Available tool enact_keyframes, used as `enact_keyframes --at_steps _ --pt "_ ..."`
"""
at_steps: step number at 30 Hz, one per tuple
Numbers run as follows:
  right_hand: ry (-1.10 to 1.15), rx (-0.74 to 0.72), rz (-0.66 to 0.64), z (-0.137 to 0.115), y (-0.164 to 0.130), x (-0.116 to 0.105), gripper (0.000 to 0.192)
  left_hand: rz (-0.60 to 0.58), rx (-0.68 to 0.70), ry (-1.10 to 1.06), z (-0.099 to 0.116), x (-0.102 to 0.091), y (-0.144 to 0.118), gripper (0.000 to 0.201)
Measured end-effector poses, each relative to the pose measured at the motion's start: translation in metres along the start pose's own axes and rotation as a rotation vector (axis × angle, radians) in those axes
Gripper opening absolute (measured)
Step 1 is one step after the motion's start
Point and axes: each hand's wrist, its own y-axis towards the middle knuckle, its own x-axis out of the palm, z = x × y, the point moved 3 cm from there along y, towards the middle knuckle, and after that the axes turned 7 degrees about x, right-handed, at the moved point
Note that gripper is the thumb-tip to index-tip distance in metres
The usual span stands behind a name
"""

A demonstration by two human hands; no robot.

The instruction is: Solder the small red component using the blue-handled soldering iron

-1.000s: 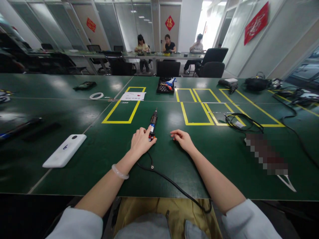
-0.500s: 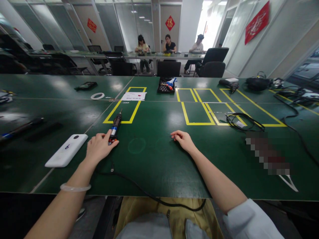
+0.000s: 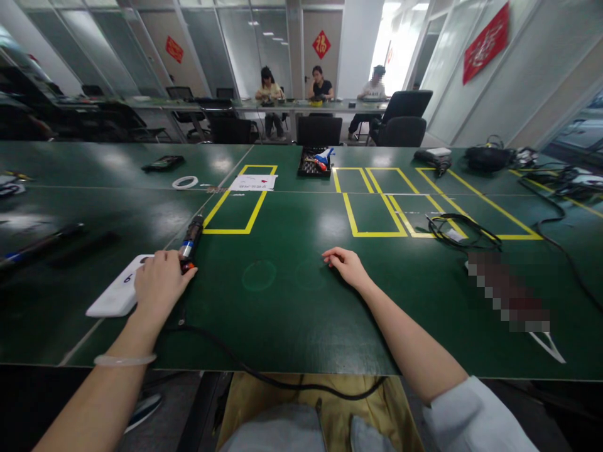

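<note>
My left hand [image 3: 160,279] is closed around the rear of an electric screwdriver [image 3: 191,238], a dark tool with a blue and silver band and an orange-red part near the thumb. The tool lies low along the table, its front end pointing away from me. Its black cord [image 3: 221,344] runs to the table's front edge and over my lap. Partly behind my left hand is a white flat slab [image 3: 110,298] with rounded corners, marked 6. My right hand [image 3: 347,265] rests on the table with fingers curled together, nothing visible in them.
Yellow tape outlines [image 3: 374,234] mark the green table [image 3: 292,333]. A paper label [image 3: 254,182], tape roll [image 3: 184,182] and black tray [image 3: 315,169] of tools lie farther back. Right are a coiled cable [image 3: 471,231] and a blurred-out object [image 3: 509,295]. People sit at a far table.
My left hand has moved left with the electric screwdriver, off the left tape outline and partly over the white slab. The cord has shifted with it. My right hand has stayed put.
</note>
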Motion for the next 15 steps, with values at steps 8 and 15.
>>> enact_keyframes --at_steps 8,15 --pt "-0.015 0.004 -0.01 -0.004 0.0 0.002 0.026 -0.09 -0.075 -0.188 0.027 -0.031 0.015 0.044" --pt "0.006 -0.007 -0.029 -0.005 0.0 0.001 0.025 -0.278 0.347 -1.284 0.168 -0.054 0.038 0.039"
